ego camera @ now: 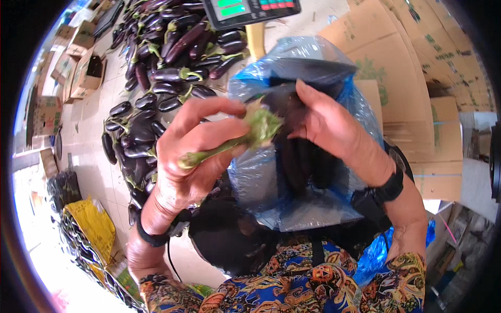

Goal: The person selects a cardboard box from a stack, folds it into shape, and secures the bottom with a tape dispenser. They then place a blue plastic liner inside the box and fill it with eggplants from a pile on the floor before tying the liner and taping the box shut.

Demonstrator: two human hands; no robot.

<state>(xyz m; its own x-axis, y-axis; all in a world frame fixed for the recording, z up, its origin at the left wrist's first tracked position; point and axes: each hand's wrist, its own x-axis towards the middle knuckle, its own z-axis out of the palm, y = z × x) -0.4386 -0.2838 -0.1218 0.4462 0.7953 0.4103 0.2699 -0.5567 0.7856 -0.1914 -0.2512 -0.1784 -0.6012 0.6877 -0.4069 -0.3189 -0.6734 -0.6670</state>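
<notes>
My left hand (199, 144) grips an eggplant (289, 103) by its green cap and stem (264, 125); the stem end points back toward my palm. Around the dark, blurred body of the same eggplant, my right hand (332, 125) has its thumb and fingers. Both hands are above a blue translucent plastic bag (258, 187), spread wide at its mouth. Several dark eggplants (297, 168) lie inside, partly in shadow. What supports the bag is hidden.
A large heap of eggplants (164, 82) covers the tiled floor at left. Beyond the bag stands a scale display (252, 11) on a yellow post (255, 41). Flattened cardboard (387, 58) lies at right. Cardboard boxes (88, 74) and a yellow sack (92, 227) are farther left.
</notes>
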